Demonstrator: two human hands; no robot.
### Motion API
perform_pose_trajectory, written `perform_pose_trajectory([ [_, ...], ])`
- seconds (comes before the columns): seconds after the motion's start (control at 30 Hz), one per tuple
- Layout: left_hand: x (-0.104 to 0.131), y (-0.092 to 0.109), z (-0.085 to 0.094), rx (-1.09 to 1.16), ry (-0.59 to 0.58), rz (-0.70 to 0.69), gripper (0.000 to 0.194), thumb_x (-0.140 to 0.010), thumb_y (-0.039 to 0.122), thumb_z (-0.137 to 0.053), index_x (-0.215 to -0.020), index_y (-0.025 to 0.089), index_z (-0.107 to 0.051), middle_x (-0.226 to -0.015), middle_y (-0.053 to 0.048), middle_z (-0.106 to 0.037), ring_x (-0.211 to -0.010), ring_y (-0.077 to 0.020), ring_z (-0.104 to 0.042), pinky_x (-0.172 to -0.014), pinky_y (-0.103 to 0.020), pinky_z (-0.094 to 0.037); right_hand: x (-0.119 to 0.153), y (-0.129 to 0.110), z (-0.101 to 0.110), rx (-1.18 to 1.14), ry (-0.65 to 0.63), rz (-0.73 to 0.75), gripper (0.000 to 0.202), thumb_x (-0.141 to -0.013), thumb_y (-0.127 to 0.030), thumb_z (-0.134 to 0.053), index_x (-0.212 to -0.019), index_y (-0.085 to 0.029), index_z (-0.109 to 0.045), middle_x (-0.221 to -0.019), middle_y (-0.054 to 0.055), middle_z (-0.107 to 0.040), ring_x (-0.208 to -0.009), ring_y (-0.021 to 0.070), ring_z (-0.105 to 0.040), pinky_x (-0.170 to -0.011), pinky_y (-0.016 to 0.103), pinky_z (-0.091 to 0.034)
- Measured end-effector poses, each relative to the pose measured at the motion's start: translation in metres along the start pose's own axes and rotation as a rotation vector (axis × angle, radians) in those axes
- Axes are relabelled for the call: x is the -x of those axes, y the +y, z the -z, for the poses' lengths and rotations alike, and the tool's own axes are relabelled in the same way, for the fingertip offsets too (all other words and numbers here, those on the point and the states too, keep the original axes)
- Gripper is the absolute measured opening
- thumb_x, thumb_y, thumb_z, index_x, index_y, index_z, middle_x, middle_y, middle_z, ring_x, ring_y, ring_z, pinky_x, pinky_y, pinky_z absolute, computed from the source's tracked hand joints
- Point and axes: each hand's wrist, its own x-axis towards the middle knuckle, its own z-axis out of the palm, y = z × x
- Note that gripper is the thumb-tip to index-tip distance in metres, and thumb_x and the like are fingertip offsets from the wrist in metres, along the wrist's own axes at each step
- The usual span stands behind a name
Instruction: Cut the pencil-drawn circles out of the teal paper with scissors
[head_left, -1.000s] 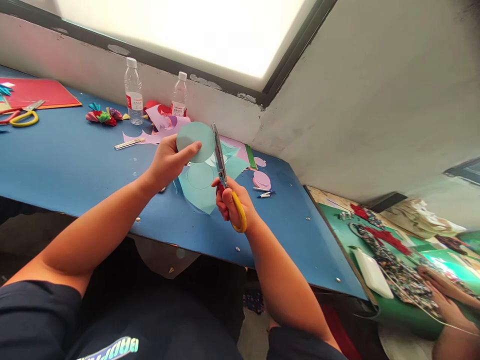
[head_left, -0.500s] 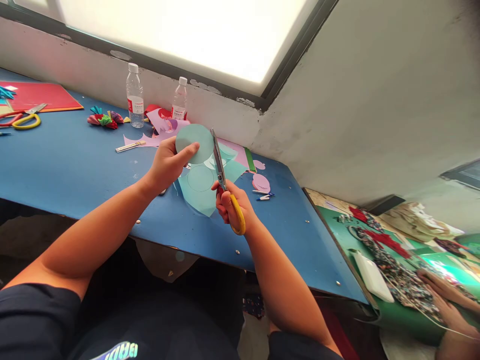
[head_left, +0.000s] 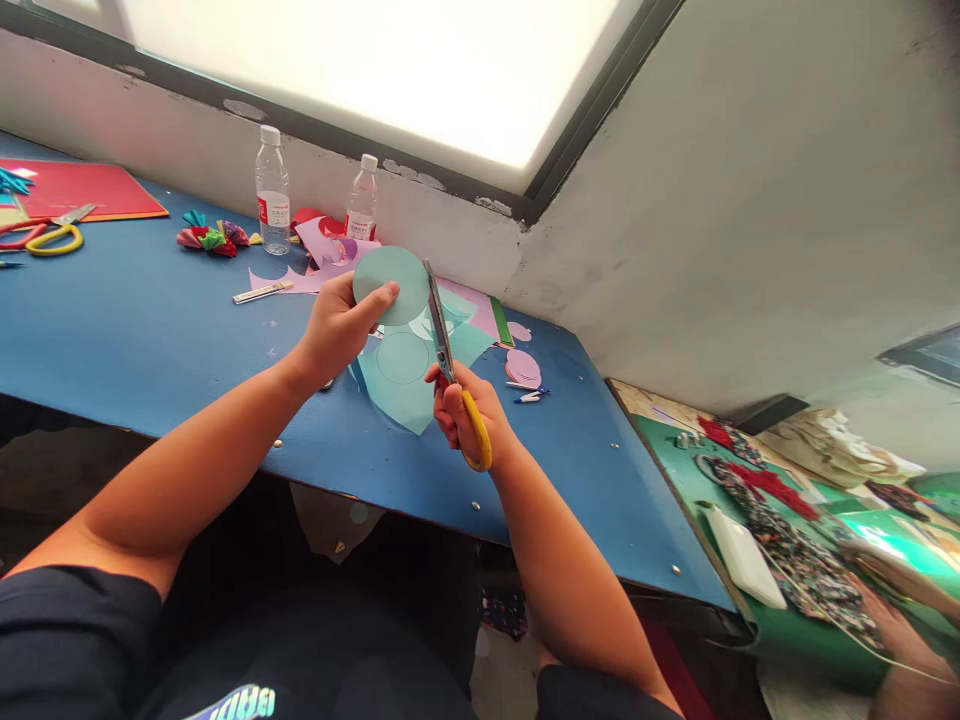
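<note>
My left hand [head_left: 341, 318] pinches a round pale green paper disc [head_left: 394, 280] by its left side, thumb on top. In my right hand [head_left: 469, 410] are scissors [head_left: 475, 430] with yellow handles, their blades pointing up along the disc's right edge. The blades look nearly closed. Below the disc lies a light teal sheet [head_left: 405, 400] on the blue table, with a circle outline drawn on it. Purple paper scraps [head_left: 281, 281] are behind my left hand. Right of the scissors lie pink paper circles [head_left: 523, 368] and pens [head_left: 531, 396].
Two plastic bottles [head_left: 274, 205] stand near the wall. On the left are folded colourful pieces [head_left: 214, 237], another pair of scissors [head_left: 58, 239] and red sheets [head_left: 90, 190]. A green table [head_left: 795, 635] at the right holds patterned cloth and a white device [head_left: 742, 555], near another person's blurred hands.
Both my hands keep nearly the same pose, with the disc and scissors hardly moved. At the right, the other person's hands have shifted and are more blurred.
</note>
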Motion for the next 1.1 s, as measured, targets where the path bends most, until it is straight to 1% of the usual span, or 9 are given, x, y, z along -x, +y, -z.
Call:
perform_pose_trajectory([
  [0.17,0.0002,-0.0006,-0.0004,0.002,0.021,0.002,0.053,-0.089,0.054,-0.099,-0.069,0.024,-0.060,-0.063,0.002,-0.050,-0.057,-0.0113,-0.043,-0.050,-0.028,-0.035,0.0007,-0.0014,-0.0007,-0.007,-0.001,-0.007,0.088,-0.094,-0.112,-0.068,-0.116,-0.026,-0.067,-0.060,-0.010,-0.047,-0.044,0.0135,-0.040,-0.038,0.027,-0.039],
  [0.3,-0.0004,-0.0003,-0.0013,-0.002,0.023,0.010,0.053,-0.087,0.053,-0.099,-0.068,0.024,-0.059,-0.062,0.003,-0.049,-0.056,-0.0110,-0.042,-0.050,-0.028,-0.033,0.0013,-0.0008,0.0000,-0.014,-0.006,-0.006,0.087,-0.096,-0.110,-0.068,-0.117,-0.026,-0.068,-0.060,-0.010,-0.047,-0.044,0.0133,-0.039,-0.039,0.027,-0.040],
  [0.47,-0.0003,0.0024,-0.0025,0.001,-0.004,-0.011,0.057,-0.086,0.054,-0.097,-0.064,0.024,-0.053,-0.061,0.003,-0.043,-0.058,-0.0112,-0.037,-0.050,-0.028,-0.030,0.0004,0.0039,0.0033,-0.009,-0.038,-0.013,0.088,-0.098,-0.108,-0.068,-0.127,-0.025,-0.069,-0.063,-0.011,-0.049,-0.045,0.0135,-0.042,-0.040,0.026,-0.040],
  [0.57,0.0007,0.0033,-0.0026,-0.011,-0.030,-0.013,0.053,-0.087,0.049,-0.094,-0.064,0.024,-0.054,-0.062,0.003,-0.043,-0.058,-0.0110,-0.037,-0.051,-0.028,-0.031,-0.0001,0.0070,0.0044,-0.032,-0.050,0.010,0.090,-0.099,-0.107,-0.069,-0.134,-0.024,-0.069,-0.064,-0.011,-0.050,-0.046,0.0133,-0.043,-0.041,0.026,-0.039],
  [0.63,0.0013,0.0025,-0.0022,-0.014,-0.047,-0.013,0.050,-0.087,0.047,-0.092,-0.064,0.023,-0.055,-0.064,0.003,-0.044,-0.058,-0.0107,-0.038,-0.052,-0.028,-0.032,0.0002,0.0079,0.0044,-0.051,-0.053,0.020,0.089,-0.100,-0.105,-0.070,-0.136,-0.024,-0.069,-0.065,-0.010,-0.051,-0.046,0.0131,-0.042,-0.042,0.026,-0.039],
  [0.83,0.0023,-0.0013,-0.0012,-0.014,-0.055,0.004,0.050,-0.089,0.046,-0.091,-0.066,0.023,-0.053,-0.065,0.003,-0.043,-0.060,-0.0105,-0.038,-0.052,-0.027,-0.031,0.0007,0.0068,0.0033,-0.059,-0.033,0.037,0.086,-0.100,-0.106,-0.069,-0.128,-0.025,-0.071,-0.064,-0.010,-0.051,-0.046,0.0130,-0.041,-0.041,0.027,-0.039],
  [0.93,0.0033,-0.0003,-0.0014,-0.017,-0.057,0.016,0.046,-0.089,0.043,-0.089,-0.067,0.023,-0.054,-0.067,0.003,-0.043,-0.061,-0.0104,-0.038,-0.054,-0.027,-0.031,0.0005,0.0071,0.0032,-0.062,-0.031,0.046,0.084,-0.100,-0.106,-0.069,-0.125,-0.025,-0.072,-0.063,-0.009,-0.050,-0.044,0.0132,-0.042,-0.041,0.028,-0.039],
  [1.1,0.0048,0.0031,-0.0024,-0.034,-0.041,0.051,0.042,-0.086,0.043,-0.088,-0.068,0.023,-0.055,-0.067,0.003,-0.044,-0.062,-0.0109,-0.039,-0.055,-0.028,-0.031,0.0010,0.0066,0.0019,-0.065,-0.017,0.050,0.083,-0.100,-0.107,-0.068,-0.121,-0.027,-0.071,-0.061,-0.009,-0.050,-0.042,0.0131,-0.040,-0.039,0.028,-0.037],
])
